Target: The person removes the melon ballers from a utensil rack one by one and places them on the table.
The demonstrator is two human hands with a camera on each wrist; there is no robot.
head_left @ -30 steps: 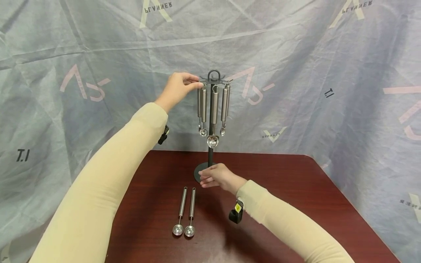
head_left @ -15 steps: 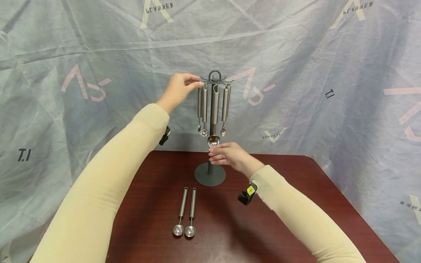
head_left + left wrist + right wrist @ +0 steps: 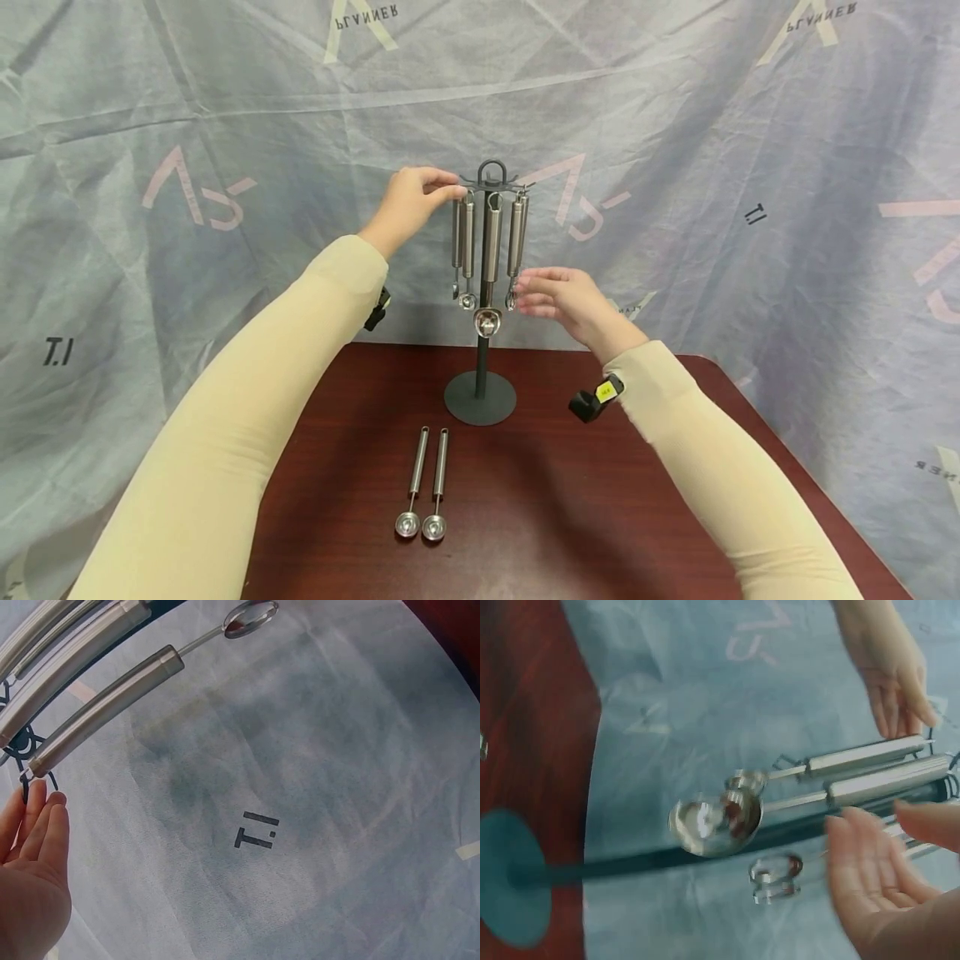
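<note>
Two loose spoons point(image 3: 440, 471): lying side by side, left of the middle, handles pointing far and bowls pointing near.
Table point(image 3: 615, 508): showing dark red under both, its far edge running past the stand point(image 3: 482, 358).
Right hand point(image 3: 566, 302): hovering just right of the hung spoons point(image 3: 492, 246), fingers side by side and bending slightly, thumb standing apart; whether the fingertips are touching the rightmost bowls I cannot tell, and the right wrist view is blurring.
Base point(image 3: 480, 408): resting flat and round on the table, beyond the loose spoons, the stand rising upright from it to a hooked top with a loop.
Hung spoons: at least five, dangling bowls down around the stand, the largest bowl facing near, others hanging left and right.
Left hand point(image 3: 408, 204): reaching the stand's top from the left, thumb and fingertips pinching a hook point(image 3: 25, 791) there, a hung spoon's ring sitting right beside them.
Cloth point(image 3: 675, 167): hanging grey and creased at the far side, bearing printed letters.
</note>
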